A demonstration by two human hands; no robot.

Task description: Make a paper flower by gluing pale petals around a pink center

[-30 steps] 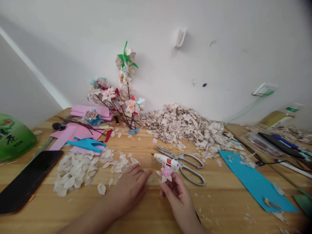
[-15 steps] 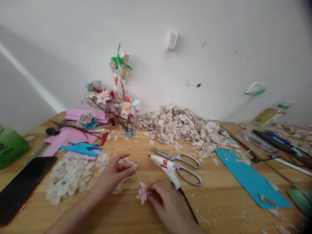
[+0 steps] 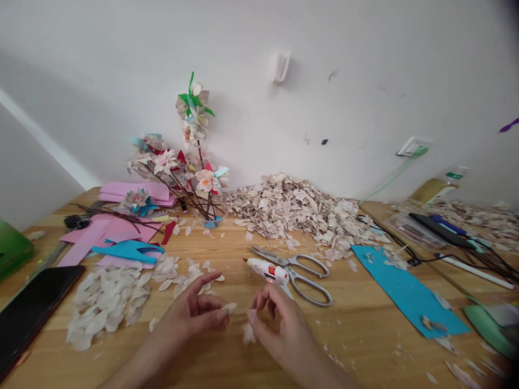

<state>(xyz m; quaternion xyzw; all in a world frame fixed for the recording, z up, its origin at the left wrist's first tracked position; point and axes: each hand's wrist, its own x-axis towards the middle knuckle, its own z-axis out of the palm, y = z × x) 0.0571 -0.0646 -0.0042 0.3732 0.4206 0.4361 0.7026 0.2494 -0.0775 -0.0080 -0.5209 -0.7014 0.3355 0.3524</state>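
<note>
My left hand (image 3: 203, 308) pinches a pale petal (image 3: 230, 308) between thumb and fingertips, just above the wooden table. Beside it on the right, my right hand (image 3: 279, 324) is closed on a small pale flower (image 3: 248, 333). The flower is blurred and partly covered by my thumb and fingers. Behind my right hand lies a white glue gun (image 3: 267, 270) with a small red light, its handle mostly hidden. Silver scissors (image 3: 302, 273) rest next to it. Loose petals (image 3: 190, 278) are spread behind my left hand, and a thicker pile of petals (image 3: 107, 302) lies to its left.
A black phone (image 3: 38, 313) lies at the left. Pink sheets (image 3: 135, 192) and cut blue paper (image 3: 125, 250) are behind it. A cup (image 3: 208, 217) holds flowered twigs against the wall. Dry flakes (image 3: 295, 210) are heaped at the back; a blue sheet (image 3: 405, 289) lies right.
My left hand has moved right and down with a petal, closer to the right hand. The right hand has lifted slightly and turned the flower, now blurred. The view has shifted slightly right.
</note>
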